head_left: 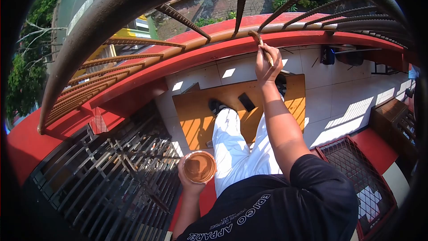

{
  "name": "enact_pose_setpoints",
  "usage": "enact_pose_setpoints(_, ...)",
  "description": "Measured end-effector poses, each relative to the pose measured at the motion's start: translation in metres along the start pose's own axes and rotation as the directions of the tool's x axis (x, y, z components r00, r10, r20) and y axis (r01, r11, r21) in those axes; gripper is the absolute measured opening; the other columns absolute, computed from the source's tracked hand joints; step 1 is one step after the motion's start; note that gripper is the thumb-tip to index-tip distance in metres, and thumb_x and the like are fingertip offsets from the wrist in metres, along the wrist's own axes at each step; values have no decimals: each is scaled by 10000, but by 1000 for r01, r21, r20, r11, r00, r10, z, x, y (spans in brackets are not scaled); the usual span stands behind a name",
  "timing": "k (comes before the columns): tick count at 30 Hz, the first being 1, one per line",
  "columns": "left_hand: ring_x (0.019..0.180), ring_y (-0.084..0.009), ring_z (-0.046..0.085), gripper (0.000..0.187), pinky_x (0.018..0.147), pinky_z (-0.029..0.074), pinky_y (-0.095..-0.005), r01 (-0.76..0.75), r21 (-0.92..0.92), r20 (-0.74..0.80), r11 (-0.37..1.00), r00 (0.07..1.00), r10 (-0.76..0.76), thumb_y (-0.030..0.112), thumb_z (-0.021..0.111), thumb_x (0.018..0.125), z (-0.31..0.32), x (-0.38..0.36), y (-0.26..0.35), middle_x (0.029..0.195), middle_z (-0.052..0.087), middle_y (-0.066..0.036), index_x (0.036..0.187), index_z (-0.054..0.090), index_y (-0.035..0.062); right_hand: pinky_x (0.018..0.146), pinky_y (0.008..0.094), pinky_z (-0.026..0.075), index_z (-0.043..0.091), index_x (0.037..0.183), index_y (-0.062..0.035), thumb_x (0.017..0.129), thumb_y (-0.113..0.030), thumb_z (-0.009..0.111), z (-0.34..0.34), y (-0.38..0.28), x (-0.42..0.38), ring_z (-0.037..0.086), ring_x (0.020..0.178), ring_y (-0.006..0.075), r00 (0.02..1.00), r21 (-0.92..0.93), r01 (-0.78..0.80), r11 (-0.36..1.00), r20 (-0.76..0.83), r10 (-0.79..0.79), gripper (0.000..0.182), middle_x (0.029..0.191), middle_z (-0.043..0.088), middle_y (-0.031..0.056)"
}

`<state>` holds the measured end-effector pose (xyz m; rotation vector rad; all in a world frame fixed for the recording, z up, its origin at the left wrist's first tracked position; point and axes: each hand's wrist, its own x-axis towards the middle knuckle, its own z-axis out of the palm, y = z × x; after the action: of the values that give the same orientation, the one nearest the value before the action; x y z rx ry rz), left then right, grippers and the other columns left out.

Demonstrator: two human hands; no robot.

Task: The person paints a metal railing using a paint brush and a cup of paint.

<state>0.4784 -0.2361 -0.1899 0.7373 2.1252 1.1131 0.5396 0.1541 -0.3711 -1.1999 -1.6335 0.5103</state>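
Note:
My right hand (269, 64) is closed around the handle of a paintbrush (256, 37). The brush's brown-coated bristles are at the lower brown rail (214, 35) of the railing, and seem to touch it. Lower down on the left, my left hand (189, 183) grips a round tub of brown paint (199, 167), its open top facing up. Most of its fingers are hidden under and behind the tub. Ribbed metal bars (242, 6) run between the lower rail and the thick upper handrail (120, 0).
A red ledge (178, 59) runs beneath the rail. My feet are on an orange-brown wooden board (191, 127), with a dark phone-like slab (246, 102) between them. A metal grille (129, 169) lies to the left and a red-framed mesh panel (356, 169) to the right. White floor tiles (321, 89) surround the board.

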Motion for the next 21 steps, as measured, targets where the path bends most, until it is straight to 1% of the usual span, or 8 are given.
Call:
enact_pose_setpoints(4, 1079, -268, 649, 977, 921, 539, -392, -72, -48, -60, 996, 996, 69, 114, 956, 592, 11, 2, 7, 1204, 616, -166, 1369, 371, 20, 725, 353, 562, 692, 895, -62, 774, 39, 727, 2, -5, -7, 696, 817, 282, 998, -63, 55, 996, -26, -56, 161, 878, 679, 105)
enact_pose_setpoints(8, 1072, -266, 654, 989, 910, 547, -382, -58, -37, -20, 998, 998, 57, 132, 969, 587, 12, 4, 17, 1202, 617, -165, 1360, 365, 13, 725, 375, 562, 688, 883, -105, 733, 0, 741, 42, -47, -46, 693, 838, 294, 984, 77, 69, 995, 157, -80, 191, 886, 676, 98)
enact_pose_setpoints(11, 1071, -268, 655, 984, 914, 551, -378, -56, -4, -28, 998, 998, 56, 114, 963, 595, 8, 1, 34, 1205, 614, -164, 1361, 355, 4, 714, 379, 554, 679, 873, -95, 744, -3, 728, 48, -79, -64, 671, 814, 321, 941, 263, -49, 964, 335, -44, 166, 882, 670, 107)
enact_pose_setpoints(15, 1084, -276, 647, 975, 920, 552, -371, -101, -114, -89, 988, 992, 91, 83, 951, 608, 5, -4, 45, 1217, 601, -168, 1367, 346, -8, 705, 371, 547, 685, 903, -101, 747, 0, 724, -5, -93, -60, 668, 792, 312, 885, 282, -22, 959, 452, -113, 189, 891, 672, 97)
enact_pose_setpoints(17, 1173, -257, 572, 1078, 1000, 496, -397, -90, -124, -157, 988, 985, 70, 89, 965, 568, 5, -14, 34, 1276, 538, -145, 1407, 291, 13, 694, 360, 547, 685, 859, -94, 754, 2, 733, -47, -76, -44, 678, 787, 286, 860, 238, 11, 971, 493, -130, 151, 852, 677, 90)
enact_pose_setpoints(19, 1175, -251, 569, 1057, 996, 496, -387, -148, -28, -204, 989, 969, 139, 122, 969, 581, 5, -12, 51, 1262, 540, -136, 1400, 308, 20, 692, 352, 544, 690, 852, -90, 757, -16, 764, -92, -54, -25, 679, 777, 288, 885, 111, -85, 990, 465, 24, 140, 842, 681, 88)
enact_pose_setpoints(20, 1168, -245, 572, 1051, 988, 496, -370, -138, 1, -253, 990, 958, 134, 155, 977, 578, 6, -13, 54, 1250, 541, -131, 1393, 326, 24, 690, 345, 543, 690, 836, -90, 761, -30, 772, -117, -45, -6, 681, 772, 274, 900, 39, -9, 999, 436, -9, 125, 844, 682, 91)
enact_pose_setpoints(21, 1159, -244, 576, 1053, 975, 500, -363, -180, 58, -276, 982, 942, 189, 175, 982, 574, 5, -12, 68, 1251, 539, -126, 1390, 332, 25, 697, 327, 540, 701, 850, -87, 784, -50, 769, -142, -40, 12, 684, 762, 242, 913, 29, -68, 997, 404, 50, 103, 829, 676, 90)
